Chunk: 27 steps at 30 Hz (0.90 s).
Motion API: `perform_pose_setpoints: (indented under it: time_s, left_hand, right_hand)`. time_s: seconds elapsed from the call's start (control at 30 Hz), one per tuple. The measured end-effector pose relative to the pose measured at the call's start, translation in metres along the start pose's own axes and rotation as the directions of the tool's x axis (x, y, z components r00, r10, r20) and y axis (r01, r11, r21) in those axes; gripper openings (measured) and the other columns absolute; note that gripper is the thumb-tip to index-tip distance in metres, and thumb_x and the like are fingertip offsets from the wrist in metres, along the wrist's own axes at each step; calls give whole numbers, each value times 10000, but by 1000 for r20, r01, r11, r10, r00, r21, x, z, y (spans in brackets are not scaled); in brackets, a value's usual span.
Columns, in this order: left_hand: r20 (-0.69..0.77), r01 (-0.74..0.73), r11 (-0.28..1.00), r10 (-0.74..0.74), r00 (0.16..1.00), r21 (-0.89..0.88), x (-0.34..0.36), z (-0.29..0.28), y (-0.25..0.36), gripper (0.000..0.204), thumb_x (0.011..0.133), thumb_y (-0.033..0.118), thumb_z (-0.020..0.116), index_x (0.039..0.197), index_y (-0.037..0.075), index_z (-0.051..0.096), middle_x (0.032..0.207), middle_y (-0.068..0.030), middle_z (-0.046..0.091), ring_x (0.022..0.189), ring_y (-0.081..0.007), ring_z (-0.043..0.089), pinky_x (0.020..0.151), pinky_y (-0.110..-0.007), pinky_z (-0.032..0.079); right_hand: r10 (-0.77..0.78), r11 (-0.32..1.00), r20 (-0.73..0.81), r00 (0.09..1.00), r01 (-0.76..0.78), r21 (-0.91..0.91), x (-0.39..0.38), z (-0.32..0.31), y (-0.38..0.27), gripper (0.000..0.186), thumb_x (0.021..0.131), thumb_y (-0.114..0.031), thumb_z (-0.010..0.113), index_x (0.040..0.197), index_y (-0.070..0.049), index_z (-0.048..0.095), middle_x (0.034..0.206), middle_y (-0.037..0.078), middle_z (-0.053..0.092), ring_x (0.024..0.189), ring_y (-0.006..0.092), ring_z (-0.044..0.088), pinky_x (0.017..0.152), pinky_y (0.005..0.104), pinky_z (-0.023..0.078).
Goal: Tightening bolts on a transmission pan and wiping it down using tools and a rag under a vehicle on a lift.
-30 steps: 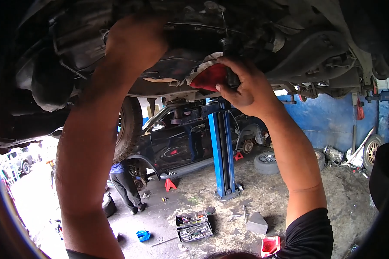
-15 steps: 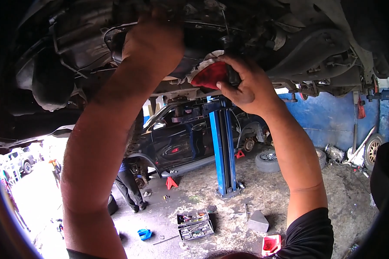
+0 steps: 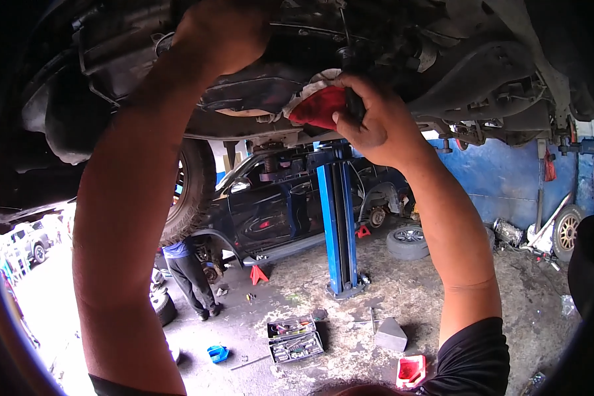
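Note:
Both my arms reach up under the raised vehicle's dark underbody [image 3: 468, 76]. My left hand [image 3: 221, 36] is high among the underbody parts. Its fingers are lost in shadow, so what it touches cannot be seen. Lower and to the right, my right hand [image 3: 376, 125] is closed on a red rag [image 3: 320, 109] with a pale, crumpled edge, thumb below and fingers above. The rag lies against or just beneath a dark pan-like part [image 3: 244, 89]; whether it touches is unclear.
A blue lift post [image 3: 336, 224] stands ahead, before a dark car [image 3: 264, 218] with wheels off. An open toolbox [image 3: 296, 340], a blue container [image 3: 218, 354], a red tray [image 3: 411, 371] and a grey block [image 3: 391, 335] lie on the floor. A person [image 3: 191, 277] stands left.
My left hand has moved up and to the left, uncovering more of the dark pan. My right hand still holds the rag in nearly the same place.

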<state>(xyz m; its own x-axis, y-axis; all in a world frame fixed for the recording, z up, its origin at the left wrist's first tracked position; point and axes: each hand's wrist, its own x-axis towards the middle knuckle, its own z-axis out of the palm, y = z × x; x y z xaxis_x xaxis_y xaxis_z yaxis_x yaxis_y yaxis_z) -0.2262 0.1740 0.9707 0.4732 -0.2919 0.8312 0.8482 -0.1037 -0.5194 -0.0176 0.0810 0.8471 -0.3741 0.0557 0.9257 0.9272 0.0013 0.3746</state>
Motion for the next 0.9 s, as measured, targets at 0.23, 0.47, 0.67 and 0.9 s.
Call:
perform_pose_setpoints:
  time_s: [0.23,0.47,0.67,0.9]
  left_hand:
    - [-382,51,844,-294,876,-533,5,19,-1,289,960,243,495,1065,38,669,971,-167,703,862,-350,677,729,-438,555]
    - [-681,-101,840,-356,640,-533,11,36,-6,239,838,82,552,1045,26,658,819,-218,673,694,-393,665,618,-451,537]
    - [-753,-160,888,-255,607,-430,20,47,-19,301,810,52,545,1091,29,651,842,-225,673,733,-408,665,653,-455,540]
    - [-627,-105,832,-321,710,-545,27,43,-26,313,838,78,510,1116,60,654,945,-227,683,854,-411,666,767,-441,546]
  right_hand:
    - [17,998,-13,1000,-16,68,-2,10,8,372,795,-54,650,1161,-46,586,1005,173,670,933,312,669,828,371,515]
    - [102,982,84,991,-114,150,-5,5,5,254,805,-50,655,1054,-57,604,920,124,658,812,243,634,757,332,500]
    - [88,992,106,990,-97,83,-3,0,1,181,807,-59,661,973,-65,589,829,116,609,749,233,592,700,330,477]
    - [-2,999,-5,1000,2,-53,-3,7,4,179,756,-62,683,911,-51,595,810,160,621,720,301,624,665,390,504]
